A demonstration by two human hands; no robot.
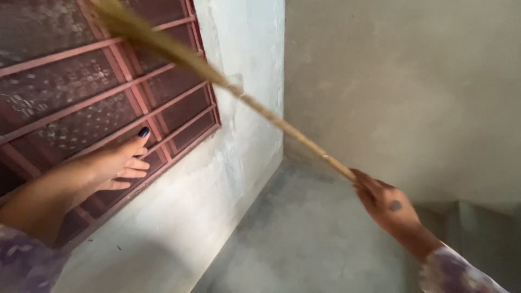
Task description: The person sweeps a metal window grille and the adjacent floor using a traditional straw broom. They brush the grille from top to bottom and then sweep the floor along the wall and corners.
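Right hand (386,203) clamped on the end of a broom (233,89). Stretched up and left across the corner, bristles blurred at the top edge against the red window grille (108,92). Left hand (120,160) resting on the grille bars, fingers loosely curled, holding nothing. Below, a pale plastered wall (239,141) and grey concrete floor (304,233).

Cut off and blurred around the window grille

The broom (217,81) is motion-blurred, its brush end leaving the top edge over the red window grille (97,97); the grille runs past the left edge. The right hand (386,205) hides the handle's end.
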